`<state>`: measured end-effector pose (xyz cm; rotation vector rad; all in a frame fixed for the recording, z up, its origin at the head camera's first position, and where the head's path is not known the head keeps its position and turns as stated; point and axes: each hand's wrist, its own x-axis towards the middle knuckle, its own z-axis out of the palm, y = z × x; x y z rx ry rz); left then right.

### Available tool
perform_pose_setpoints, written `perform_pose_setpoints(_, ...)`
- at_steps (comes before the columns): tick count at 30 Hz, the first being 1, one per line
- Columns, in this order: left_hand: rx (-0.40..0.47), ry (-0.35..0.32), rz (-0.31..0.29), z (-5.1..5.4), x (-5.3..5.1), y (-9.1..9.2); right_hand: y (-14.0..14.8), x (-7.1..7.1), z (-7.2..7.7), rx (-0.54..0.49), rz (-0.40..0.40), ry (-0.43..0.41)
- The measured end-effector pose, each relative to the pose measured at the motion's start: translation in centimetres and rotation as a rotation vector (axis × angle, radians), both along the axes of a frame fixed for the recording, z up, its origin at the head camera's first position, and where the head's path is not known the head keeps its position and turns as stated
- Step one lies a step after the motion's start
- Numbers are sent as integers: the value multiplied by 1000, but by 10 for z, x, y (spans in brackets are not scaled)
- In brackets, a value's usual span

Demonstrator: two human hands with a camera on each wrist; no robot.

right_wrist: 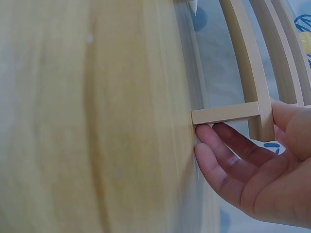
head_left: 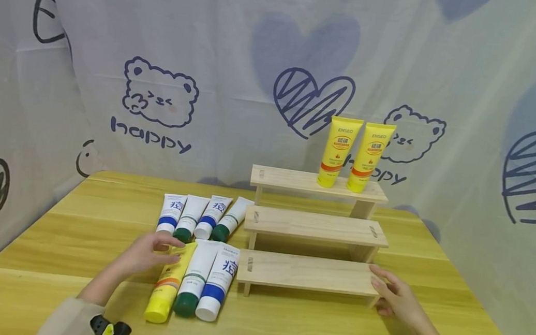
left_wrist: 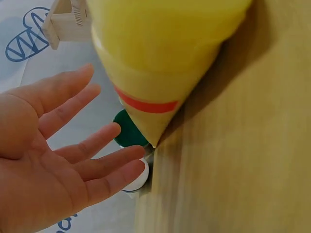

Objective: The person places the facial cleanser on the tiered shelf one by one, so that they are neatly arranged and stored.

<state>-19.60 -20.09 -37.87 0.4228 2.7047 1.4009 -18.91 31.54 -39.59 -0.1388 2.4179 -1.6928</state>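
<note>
My left hand point(head_left: 147, 255) hovers at the upper end of a yellow squeeze tube point(head_left: 168, 285) that lies on the table; in the left wrist view its fingers point(left_wrist: 104, 143) are spread and hold nothing. Beside that tube lie a white tube with a green cap point(head_left: 196, 274) and a white tube with a blue band point(head_left: 221, 278). At the right end of the lowest step of a three-step wooden display stand point(head_left: 307, 271), my right hand point(head_left: 396, 299) grips the board, thumb above and fingers against the leg point(right_wrist: 226, 114). Two yellow tubes point(head_left: 340, 152) stand upright on the top step.
Behind the front tubes lies a row of several smaller white tubes point(head_left: 192, 211), with blue-banded and green-capped ones alternating. The wooden table point(head_left: 82, 227) reaches back to a printed cloth point(head_left: 227, 81). A dark band point(head_left: 109, 329) sits at the left sleeve.
</note>
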Motion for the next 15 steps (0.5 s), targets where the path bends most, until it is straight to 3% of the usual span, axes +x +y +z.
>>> perform_pose_setpoints(15, 55, -118, -11, -3, 2, 2, -2, 1, 0, -3, -14, 3)
